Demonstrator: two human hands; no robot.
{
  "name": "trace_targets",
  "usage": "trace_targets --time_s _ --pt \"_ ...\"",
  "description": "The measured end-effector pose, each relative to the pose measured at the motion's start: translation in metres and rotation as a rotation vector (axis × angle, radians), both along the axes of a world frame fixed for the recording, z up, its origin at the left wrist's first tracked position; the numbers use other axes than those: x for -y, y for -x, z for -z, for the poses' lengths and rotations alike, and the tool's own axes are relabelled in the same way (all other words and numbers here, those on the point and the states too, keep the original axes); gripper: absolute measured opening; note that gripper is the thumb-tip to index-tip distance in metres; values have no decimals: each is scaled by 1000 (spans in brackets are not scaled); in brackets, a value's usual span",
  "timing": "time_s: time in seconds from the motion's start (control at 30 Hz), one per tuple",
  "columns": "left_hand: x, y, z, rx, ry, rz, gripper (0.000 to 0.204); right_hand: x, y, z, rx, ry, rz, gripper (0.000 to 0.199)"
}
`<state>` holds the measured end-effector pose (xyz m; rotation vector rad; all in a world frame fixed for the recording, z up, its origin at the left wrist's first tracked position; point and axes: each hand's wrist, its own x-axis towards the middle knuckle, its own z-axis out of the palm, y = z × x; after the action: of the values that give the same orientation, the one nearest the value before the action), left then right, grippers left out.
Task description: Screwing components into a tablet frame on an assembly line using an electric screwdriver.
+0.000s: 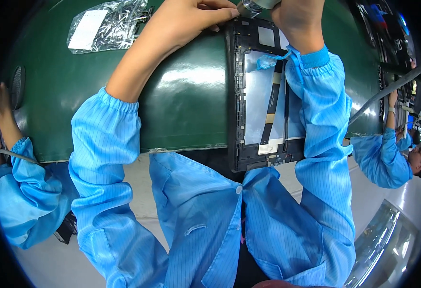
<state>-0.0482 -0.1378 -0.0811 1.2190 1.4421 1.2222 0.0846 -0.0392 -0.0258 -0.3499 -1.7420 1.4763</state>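
Note:
A flat black-framed electronic panel (237, 86) with a silvery inner plate lies on the green table, its near end jutting over the edge. At its far end, my left hand (191, 19) reaches in with thumb and fingers pinched together; what they hold is hidden. My right hand (299, 21), partly cut off by the upper rim, is closed round a tool with a silvery round metal collar (250, 8). That collar sits over the panel's far end, close to my left thumb. A dark ribbon strip (271, 105) with tan patches runs along the plate.
A clear bag of small metal parts (116, 29) with a white label lies at the far left of the green table (186, 110). A grey cable (388, 89) crosses at right. Co-workers in blue sit on both sides, one sleeve (28, 187) near at left.

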Motion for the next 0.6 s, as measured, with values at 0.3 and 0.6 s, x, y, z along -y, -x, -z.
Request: trace_targets --time_s 0.3,0.6 --pt "0 0 3 32 -27 -24 20 0 4 4 -66 -13 21 26" --pt "1 0 3 52 -3 -34 19 0 6 8 -40 -23 35 29"
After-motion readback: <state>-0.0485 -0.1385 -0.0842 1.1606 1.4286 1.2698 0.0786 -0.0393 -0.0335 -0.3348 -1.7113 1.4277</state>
